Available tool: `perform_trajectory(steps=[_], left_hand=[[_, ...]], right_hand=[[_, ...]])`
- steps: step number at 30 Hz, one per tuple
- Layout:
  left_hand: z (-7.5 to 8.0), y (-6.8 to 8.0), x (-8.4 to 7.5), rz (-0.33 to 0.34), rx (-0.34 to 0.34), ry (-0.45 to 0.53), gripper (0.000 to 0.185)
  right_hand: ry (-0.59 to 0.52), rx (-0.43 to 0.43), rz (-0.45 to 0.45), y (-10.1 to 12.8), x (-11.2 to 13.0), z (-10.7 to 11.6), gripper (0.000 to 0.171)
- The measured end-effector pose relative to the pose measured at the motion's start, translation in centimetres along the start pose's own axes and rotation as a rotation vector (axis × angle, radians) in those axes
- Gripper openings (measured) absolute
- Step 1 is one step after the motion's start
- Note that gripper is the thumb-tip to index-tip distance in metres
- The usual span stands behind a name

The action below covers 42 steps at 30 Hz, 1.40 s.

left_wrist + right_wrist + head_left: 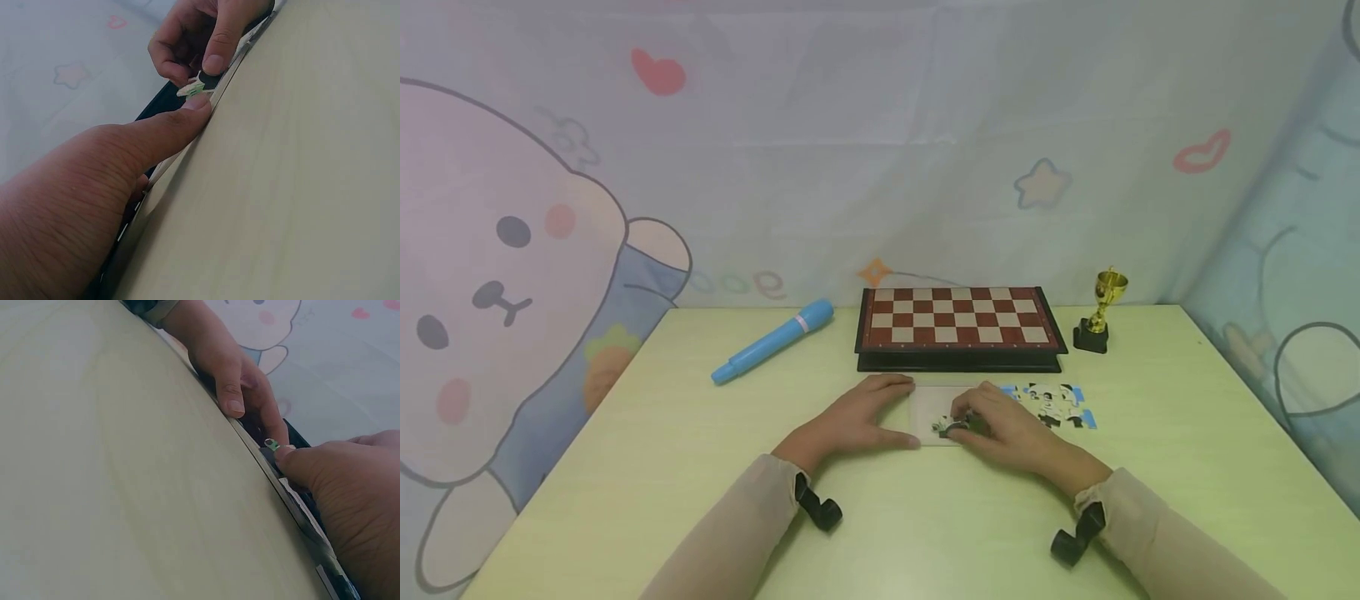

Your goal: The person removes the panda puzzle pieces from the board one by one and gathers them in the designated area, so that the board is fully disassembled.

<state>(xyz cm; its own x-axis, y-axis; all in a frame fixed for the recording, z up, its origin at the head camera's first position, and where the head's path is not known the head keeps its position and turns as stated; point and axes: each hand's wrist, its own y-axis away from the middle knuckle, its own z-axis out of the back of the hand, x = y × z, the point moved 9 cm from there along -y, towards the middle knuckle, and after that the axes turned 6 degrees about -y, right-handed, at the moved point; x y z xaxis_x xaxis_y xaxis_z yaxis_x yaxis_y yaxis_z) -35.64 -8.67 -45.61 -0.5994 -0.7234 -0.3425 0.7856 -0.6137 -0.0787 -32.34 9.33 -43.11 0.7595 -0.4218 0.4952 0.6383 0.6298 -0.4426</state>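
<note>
A white puzzle tray [929, 400] lies flat on the pale green table [700, 467], just in front of the chessboard. My left hand [898, 414] rests flat at the tray's left end, fingers straight, its thumb [187, 115] pressing on the near edge. My right hand [964, 422] hovers over the tray and pinches a small green, black and white puzzle piece [946, 428] between thumb and fingers. In the left wrist view that piece [194, 90] sits just above my left thumb tip. The right wrist view catches the piece [271, 444] at my right thumb [294, 459].
A patch of joined blue, black and white puzzle pieces [1054, 405] lies right of the tray. Behind stand a folded chessboard [958, 321], a gold trophy [1102, 312] at its right and a blue marker [775, 340] at its left. A cartoon curtain surrounds the table.
</note>
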Motion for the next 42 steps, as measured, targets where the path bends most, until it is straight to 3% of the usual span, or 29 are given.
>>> perform_trajectory(steps=[13,22,34,42], left_hand=[[0.1,-0.1,-0.3,0.001,0.0,-0.033,0.092],[0.0,-0.2,0.2,0.005,0.0,-0.029,0.093],[-0.6,0.0,0.2,-0.002,-0.004,-0.013,0.096],[-0.5,-0.2,0.4,0.006,-0.002,-0.03,0.097]], right_hand=[[-0.062,0.007,0.04,0.0,1.0,0.4,0.024],[-0.076,-0.041,0.062,0.1,1.0,1.1,0.023],[-0.171,-0.143,-0.021,2.6,-1.4,3.8,0.024],[-0.15,-0.209,-0.18,6.4,-3.9,7.3,0.021]])
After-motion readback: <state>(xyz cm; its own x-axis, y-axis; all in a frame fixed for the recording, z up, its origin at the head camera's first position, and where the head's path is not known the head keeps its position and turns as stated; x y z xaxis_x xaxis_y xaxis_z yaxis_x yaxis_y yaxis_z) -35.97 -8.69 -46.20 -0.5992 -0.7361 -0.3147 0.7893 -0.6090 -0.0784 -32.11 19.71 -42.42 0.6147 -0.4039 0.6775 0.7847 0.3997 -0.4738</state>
